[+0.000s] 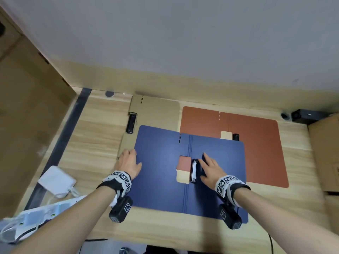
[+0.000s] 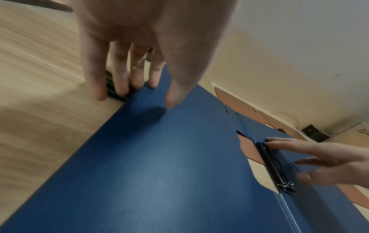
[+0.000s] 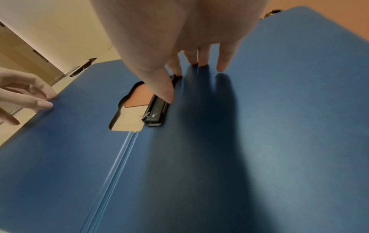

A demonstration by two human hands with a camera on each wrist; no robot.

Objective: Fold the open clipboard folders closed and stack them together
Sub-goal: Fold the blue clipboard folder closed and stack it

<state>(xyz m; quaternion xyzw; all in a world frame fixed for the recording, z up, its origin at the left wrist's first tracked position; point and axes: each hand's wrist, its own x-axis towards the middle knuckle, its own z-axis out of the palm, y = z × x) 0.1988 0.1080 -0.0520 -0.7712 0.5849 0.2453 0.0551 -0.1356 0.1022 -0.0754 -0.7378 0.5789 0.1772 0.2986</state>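
**Status: one folder closed, two open; blue next**

Landmark for all positions: the blue folder (image 1: 161,162), lying open and flat on the tabletop (image 1: 95,136), nearest to me.

Done, as I judge it: the tan folder (image 1: 156,112) beyond the blue folder's far-left corner appears already folded shut, a single panel with its black clip (image 1: 131,123) along the left edge. The blue folder overlaps its near part.

Not done:
- Blue folder fully open, both panels flat, spine crease running toward me down the middle. Its clip (image 1: 194,170) sits just right of the crease.
- Rust-orange folder (image 1: 256,143) to the far right of the blue one, also open flat and partly under the blue folder's right panel.
- No stack made yet.

Hands:
- My left hand (image 1: 129,163) is at the blue folder's left edge, fingers (image 2: 154,75) extended, tips touching the edge. Grip not closed on anything; whether a fingertip is under the panel I cannot tell.
- My right hand (image 1: 211,168) lies flat with spread fingers on the right panel beside the clip, pressing, gripping nothing.

Judgement: roughly a third through. I read the posture as set-up for swinging the left panel over while the right panel is pinned down. Remaining: close blue, close orange, stack all three.
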